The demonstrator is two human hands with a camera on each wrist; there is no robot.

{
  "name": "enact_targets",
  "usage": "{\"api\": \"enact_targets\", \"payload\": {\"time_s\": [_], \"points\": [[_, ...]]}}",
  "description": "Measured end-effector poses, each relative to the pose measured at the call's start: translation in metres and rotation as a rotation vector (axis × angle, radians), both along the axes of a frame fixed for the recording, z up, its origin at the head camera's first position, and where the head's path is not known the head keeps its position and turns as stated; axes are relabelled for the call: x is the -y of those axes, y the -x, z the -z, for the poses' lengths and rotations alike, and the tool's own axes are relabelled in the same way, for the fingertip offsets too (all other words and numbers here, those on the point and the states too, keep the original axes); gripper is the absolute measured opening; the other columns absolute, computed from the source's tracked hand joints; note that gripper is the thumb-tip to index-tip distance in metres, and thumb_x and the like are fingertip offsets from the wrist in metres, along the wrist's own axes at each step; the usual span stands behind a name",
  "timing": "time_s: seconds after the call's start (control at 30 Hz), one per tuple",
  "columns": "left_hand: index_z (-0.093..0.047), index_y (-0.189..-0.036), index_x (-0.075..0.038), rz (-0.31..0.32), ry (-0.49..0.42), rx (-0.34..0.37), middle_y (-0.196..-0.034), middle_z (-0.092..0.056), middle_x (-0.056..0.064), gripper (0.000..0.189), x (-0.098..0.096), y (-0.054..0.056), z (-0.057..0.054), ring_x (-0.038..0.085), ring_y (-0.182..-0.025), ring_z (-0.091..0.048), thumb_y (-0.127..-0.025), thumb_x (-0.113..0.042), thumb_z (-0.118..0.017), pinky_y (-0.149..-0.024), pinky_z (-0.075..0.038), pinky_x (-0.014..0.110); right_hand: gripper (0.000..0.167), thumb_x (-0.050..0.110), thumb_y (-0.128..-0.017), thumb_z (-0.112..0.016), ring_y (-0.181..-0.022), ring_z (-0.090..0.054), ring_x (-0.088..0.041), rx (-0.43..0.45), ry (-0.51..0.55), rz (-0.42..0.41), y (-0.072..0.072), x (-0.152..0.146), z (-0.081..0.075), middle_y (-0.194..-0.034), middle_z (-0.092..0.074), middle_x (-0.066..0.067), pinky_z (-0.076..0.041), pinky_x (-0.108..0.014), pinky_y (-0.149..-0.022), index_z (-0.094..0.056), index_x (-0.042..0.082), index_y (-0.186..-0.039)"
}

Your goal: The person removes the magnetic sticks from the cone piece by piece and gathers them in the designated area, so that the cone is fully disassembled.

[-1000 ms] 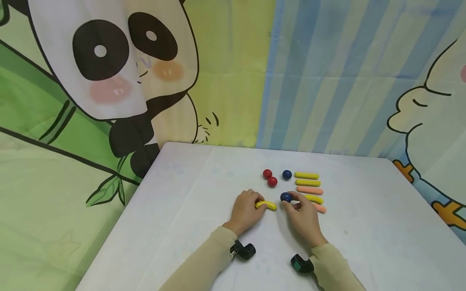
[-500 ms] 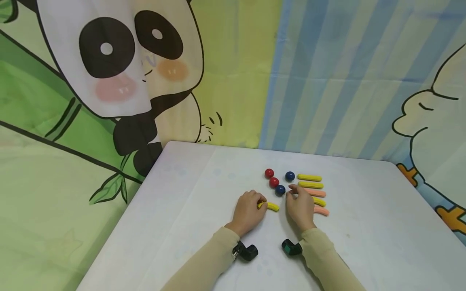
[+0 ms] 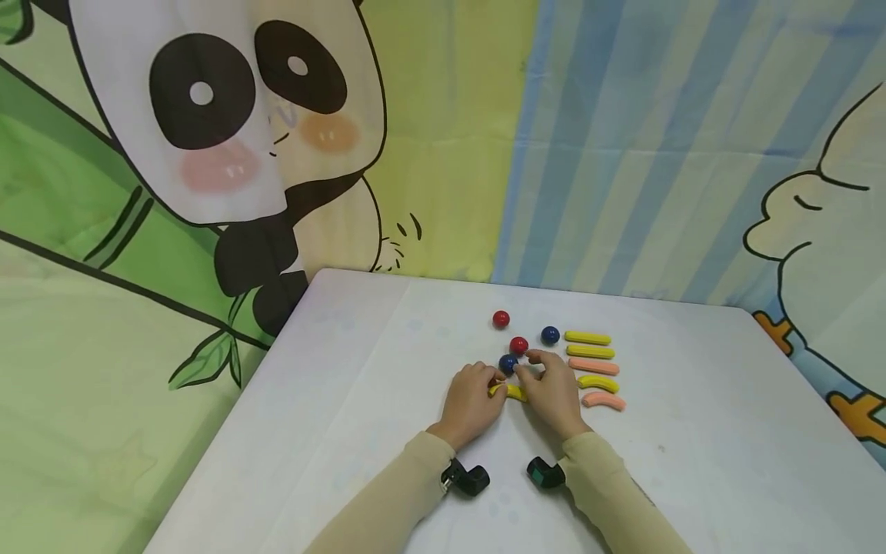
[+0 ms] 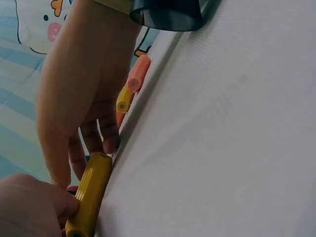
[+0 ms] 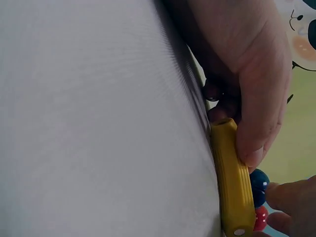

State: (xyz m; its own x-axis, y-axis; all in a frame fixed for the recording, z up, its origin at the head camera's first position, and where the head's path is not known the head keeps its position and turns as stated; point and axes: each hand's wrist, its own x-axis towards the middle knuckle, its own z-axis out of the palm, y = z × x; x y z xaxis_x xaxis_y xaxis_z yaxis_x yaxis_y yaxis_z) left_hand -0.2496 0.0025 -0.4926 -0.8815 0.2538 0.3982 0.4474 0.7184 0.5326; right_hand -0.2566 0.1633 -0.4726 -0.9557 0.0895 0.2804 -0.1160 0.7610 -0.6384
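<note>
My left hand (image 3: 472, 400) pinches a curved yellow stick (image 3: 514, 392) against the white table; in the left wrist view the thumb presses the ribbed side of this yellow stick (image 4: 91, 192). To its right, my right hand (image 3: 554, 391) has its thumb and forefinger spread beside a blue ball (image 3: 508, 364). In the right wrist view a fingertip appears to touch the blue ball (image 5: 259, 187), partly hidden behind the stick. One red ball (image 3: 518, 345) sits just behind that blue ball. Farther back lies another red ball (image 3: 501, 318), and a second blue ball (image 3: 550, 335) stands right of them.
Right of my right hand lies a column of yellow sticks (image 3: 588, 352) and pink sticks (image 3: 593, 366), the nearest ones curved. Black wrist cameras (image 3: 471, 481) jut inward from both sleeves. A printed curtain (image 3: 443, 138) hangs behind the white table (image 3: 346, 369).
My right hand let go of the nearer blue ball and moved left; that ball also shifted left. The farther red ball rolled back and left, away from the other. My left hand kept its grip.
</note>
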Motion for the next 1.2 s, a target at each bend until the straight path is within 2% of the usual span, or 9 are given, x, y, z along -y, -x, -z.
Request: {"api": "enact_targets", "payload": {"time_s": [0.13,0.27,0.53,0.6,0.8,1.0,1.2], "points": [[-0.072,-0.091,-0.016,0.004,-0.015,-0.024,-0.082,-0.059,-0.006,0.010,0.001,0.000,0.001,0.012,-0.076,-0.052,-0.089,-0.024,-0.067,-0.070,-0.042,0.026,0.034,0.025,-0.087,-0.073,-0.074,-0.059,-0.016,-0.007,-0.024,-0.072,0.007,0.010,-0.003,-0.110,-0.066,-0.010,-0.047,-0.030,-0.064,-0.069,0.008,-0.117],[-0.070,-0.087,-0.015,0.004,-0.023,-0.029,-0.081,-0.058,-0.006,0.008,0.001,0.001,0.002,0.013,-0.076,-0.053,-0.087,-0.023,-0.069,-0.070,-0.043,0.027,0.035,0.024,-0.086,-0.074,-0.076,-0.058,-0.017,0.030,-0.067,-0.130,0.014,0.018,-0.007,-0.109,-0.066,-0.009,-0.047,-0.032,-0.066,-0.069,0.011,-0.118],[-0.068,-0.083,-0.016,-0.006,-0.029,-0.006,-0.079,-0.056,-0.006,0.006,0.001,0.000,0.000,0.013,-0.076,-0.051,-0.086,-0.021,-0.068,-0.070,-0.042,0.027,0.035,0.022,-0.086,-0.074,-0.071,-0.056,-0.016,0.112,-0.089,-0.171,0.023,0.025,-0.014,-0.109,-0.070,-0.006,-0.046,-0.031,-0.066,-0.069,0.015,-0.120],[-0.068,-0.083,-0.016,-0.008,-0.025,0.003,-0.080,-0.056,-0.006,0.006,0.001,0.000,0.000,0.013,-0.076,-0.051,-0.087,-0.021,-0.068,-0.070,-0.042,0.026,0.034,0.022,-0.086,-0.074,-0.073,-0.058,-0.017,0.114,-0.094,-0.169,0.024,0.026,-0.014,-0.108,-0.070,-0.006,-0.048,-0.033,-0.069,-0.069,0.015,-0.119],[-0.068,-0.084,-0.016,-0.010,-0.022,0.011,-0.081,-0.057,-0.006,0.007,0.001,-0.001,0.001,0.013,-0.076,-0.051,-0.088,-0.022,-0.067,-0.070,-0.042,0.026,0.037,0.023,-0.087,-0.074,-0.095,-0.063,-0.025,0.108,-0.125,-0.132,0.024,0.030,-0.012,-0.110,-0.071,-0.007,-0.050,-0.043,-0.086,-0.068,0.013,-0.122],[-0.069,-0.086,-0.014,-0.003,-0.060,0.009,-0.082,-0.058,-0.005,0.005,0.001,-0.001,0.001,0.013,-0.077,-0.052,-0.087,-0.020,-0.068,-0.071,-0.043,0.027,0.035,0.024,-0.087,-0.073,-0.082,-0.062,-0.021,0.070,-0.129,-0.104,0.018,0.027,-0.015,-0.107,-0.071,-0.007,-0.050,-0.037,-0.073,-0.068,0.014,-0.120],[-0.069,-0.090,-0.012,-0.024,-0.172,0.006,-0.082,-0.058,-0.005,0.005,0.002,0.002,0.003,0.009,-0.076,-0.052,-0.089,-0.016,-0.066,-0.069,-0.044,0.023,0.024,0.024,-0.089,-0.072,-0.073,-0.061,-0.015,-0.003,-0.115,-0.080,0.004,0.018,-0.016,-0.098,-0.072,-0.003,-0.049,-0.031,-0.065,-0.072,0.012,-0.110]]}}
